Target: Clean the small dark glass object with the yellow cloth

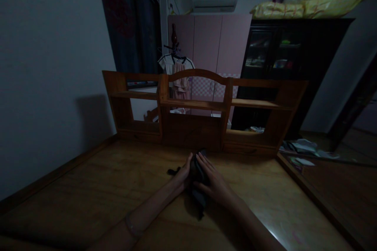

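Note:
A dark, soft-looking item with strap-like ends (198, 198) is between my two hands, just above or on the wooden surface (123, 180). The light is too dim to tell exactly what it is. My left hand (185, 169) presses against its left side, thumb upward. On the other side, my right hand (212, 180) lies over its top and right side with the fingers close together. One black strap end sticks out to the left beyond my left hand, and another hangs toward me below. The item's middle is partly hidden by my fingers.
A wooden shelf unit (194, 104) stands along the far edge of the surface. To the left is a white wall (53, 78). A raised wooden edge (312, 196) runs along the right, with papers and plastic bags (306, 147) beyond it. Pink wardrobe doors (206, 43) stand behind.

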Available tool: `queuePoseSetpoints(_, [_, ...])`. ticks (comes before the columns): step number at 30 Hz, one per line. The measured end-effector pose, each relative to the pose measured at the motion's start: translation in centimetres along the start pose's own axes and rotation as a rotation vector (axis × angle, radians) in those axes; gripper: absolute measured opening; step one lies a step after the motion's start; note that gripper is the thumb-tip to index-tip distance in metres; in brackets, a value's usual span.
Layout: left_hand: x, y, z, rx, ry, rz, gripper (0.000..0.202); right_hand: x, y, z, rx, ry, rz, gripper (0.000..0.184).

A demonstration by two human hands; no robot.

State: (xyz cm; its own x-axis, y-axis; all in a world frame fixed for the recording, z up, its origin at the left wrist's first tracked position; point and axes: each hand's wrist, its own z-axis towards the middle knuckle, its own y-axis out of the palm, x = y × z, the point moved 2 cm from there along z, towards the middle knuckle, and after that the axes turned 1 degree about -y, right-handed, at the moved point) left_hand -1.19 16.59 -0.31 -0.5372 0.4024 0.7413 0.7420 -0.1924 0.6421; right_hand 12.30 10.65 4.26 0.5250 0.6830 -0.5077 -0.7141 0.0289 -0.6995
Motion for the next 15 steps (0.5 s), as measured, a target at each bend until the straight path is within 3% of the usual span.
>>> queuePoseSetpoints(7, [-0.48, -0.20, 0.35, 0.068, 0.043, 0.009, 0.051, -0.48, -0.21, 0.01, -0.007, -0.006, 0.005, 0.082])
queuePoseSetpoints(15, [-0.11, -0.42, -0.59, -0.015, -0.009, -0.062, 0.060, -0.90, -0.02, 0.07, -0.072, -0.025, -0.017, 0.080])
